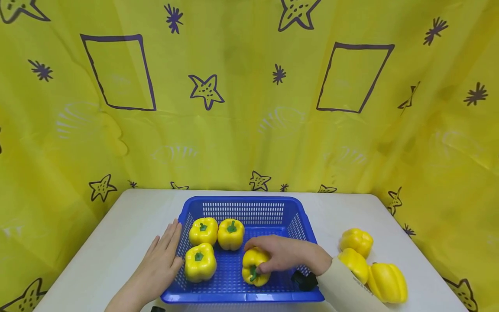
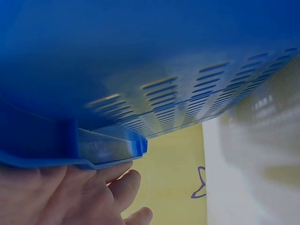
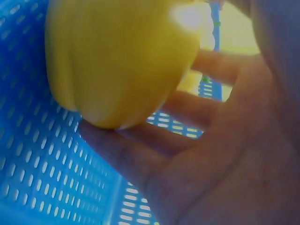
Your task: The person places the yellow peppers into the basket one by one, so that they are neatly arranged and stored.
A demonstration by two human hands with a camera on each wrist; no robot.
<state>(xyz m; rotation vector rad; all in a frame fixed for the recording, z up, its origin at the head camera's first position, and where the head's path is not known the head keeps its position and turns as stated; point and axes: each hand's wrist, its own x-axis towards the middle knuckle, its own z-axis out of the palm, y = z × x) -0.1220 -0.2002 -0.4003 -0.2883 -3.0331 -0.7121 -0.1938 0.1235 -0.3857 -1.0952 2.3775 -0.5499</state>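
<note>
Inside the blue plastic basket [image 1: 234, 296], my right hand [image 1: 282, 253] grips a yellow bell pepper [image 1: 251, 260], its green stem tilted toward the front edge. The right wrist view has the fingers curled round the smooth side of that pepper [image 3: 117, 61], close over the perforated basket floor [image 3: 51, 154]. My left hand [image 1: 161, 260] rests with straight fingers against the basket's left rim; in the left wrist view those fingers [image 2: 124, 190] lie along the rim's outer edge. Three more yellow bell peppers stand in the left half: a back one [image 1: 202, 232], another beside it [image 1: 231, 236] and a front one [image 1: 200, 264].
Three yellow bell peppers lie on the white table [image 1: 93, 260] right of the basket: a far one [image 1: 356, 242], a middle one [image 1: 354, 265] partly behind the right sleeve [image 1: 347, 286], and a near one [image 1: 387, 282]. A yellow patterned curtain [image 1: 241, 130] hangs behind the table.
</note>
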